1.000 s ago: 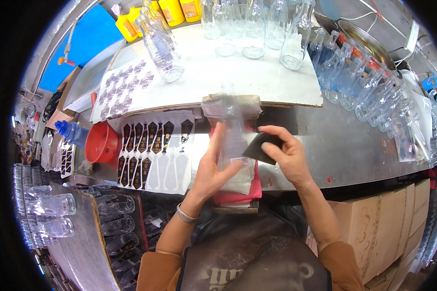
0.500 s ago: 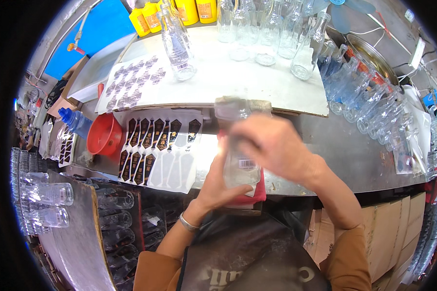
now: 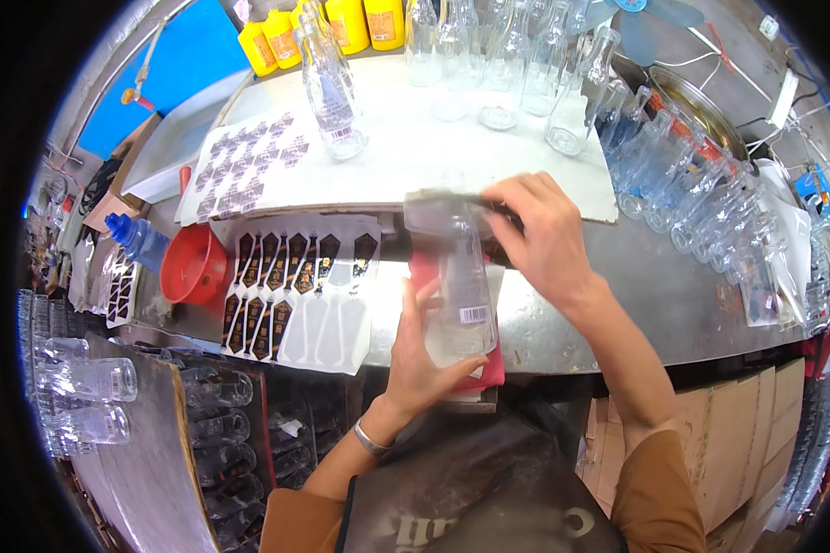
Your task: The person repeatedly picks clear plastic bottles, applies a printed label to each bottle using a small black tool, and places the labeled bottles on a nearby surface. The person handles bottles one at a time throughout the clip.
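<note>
A clear glass bottle [image 3: 466, 309] lies lengthwise in front of me, its base toward me, with a label bearing a barcode. My left hand [image 3: 413, 355] grips it near the base, thumb and fingers on either side. Pinched in my right hand [image 3: 546, 235] is a flat, greyish scraper-like tool [image 3: 431, 214], smeared by motion, held over the bottle's neck end. Beneath the bottle is a red cloth or pad [image 3: 494, 367]. Left of it lies a backing sheet [image 3: 327, 336] with dark tie-shaped labels, some gone from it.
A white board [image 3: 406, 138] behind holds a labelled bottle [image 3: 334, 101], several clear bottles [image 3: 576, 97] and a printed label sheet [image 3: 249, 166]. A red bowl [image 3: 194, 265] and a blue-capped bottle [image 3: 138, 240] stand left. Bottles [image 3: 692, 198] crowd the right; cardboard boxes [image 3: 710, 442] are below.
My right hand has moved away from the bottle's body, up and to the right, with the tool, uncovering more of the bottle. My left hand keeps its grip near the base.
</note>
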`<act>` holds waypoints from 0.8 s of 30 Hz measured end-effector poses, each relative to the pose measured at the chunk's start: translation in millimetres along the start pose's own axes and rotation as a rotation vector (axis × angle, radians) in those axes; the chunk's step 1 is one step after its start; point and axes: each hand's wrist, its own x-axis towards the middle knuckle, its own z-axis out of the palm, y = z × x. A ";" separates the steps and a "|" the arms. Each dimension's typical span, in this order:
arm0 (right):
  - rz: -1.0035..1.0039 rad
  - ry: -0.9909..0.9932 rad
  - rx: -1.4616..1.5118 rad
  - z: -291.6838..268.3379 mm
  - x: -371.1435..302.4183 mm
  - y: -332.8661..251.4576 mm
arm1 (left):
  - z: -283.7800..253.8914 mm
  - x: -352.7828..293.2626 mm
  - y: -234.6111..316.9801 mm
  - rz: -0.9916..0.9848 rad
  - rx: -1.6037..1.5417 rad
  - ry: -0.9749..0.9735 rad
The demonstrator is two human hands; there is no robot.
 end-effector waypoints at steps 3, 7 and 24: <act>-0.218 -0.233 0.209 1.8 -44.7 -35.0 | -3.6 -0.4 -11.1 -0.066 -0.130 -0.062; 0.026 -0.145 0.265 -1.2 -32.3 -4.9 | -16.6 0.0 -6.6 -0.057 -0.067 -0.157; 0.173 -0.119 0.418 -7.2 -42.9 7.5 | -54.7 43.0 -2.6 0.026 0.070 -0.083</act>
